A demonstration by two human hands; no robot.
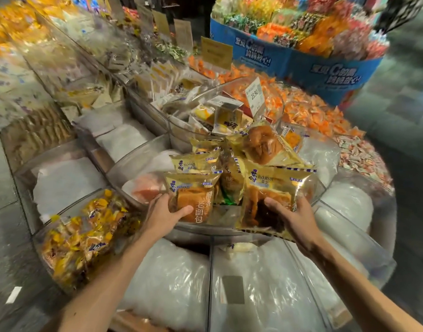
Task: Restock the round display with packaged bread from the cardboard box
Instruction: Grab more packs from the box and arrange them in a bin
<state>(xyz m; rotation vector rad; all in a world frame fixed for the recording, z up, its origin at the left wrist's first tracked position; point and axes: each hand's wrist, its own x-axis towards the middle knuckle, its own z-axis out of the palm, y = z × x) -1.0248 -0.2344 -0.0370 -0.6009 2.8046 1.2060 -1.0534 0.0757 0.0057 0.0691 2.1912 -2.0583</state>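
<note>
My left hand grips a gold bread packet by its lower left corner, thumb across the front. My right hand holds a second, larger gold bread packet from its lower right side. Both packets hang over the front rim of the clear upper bin of the round display. More bread packets are piled in that bin behind them. The cardboard box is out of view.
Lower clear compartments hold white padding in front of me and yellow-wrapped snacks at left. A price tag stands behind the bread. Orange snack packets fill the right side. A blue round stand rises behind; long shelves run along the left.
</note>
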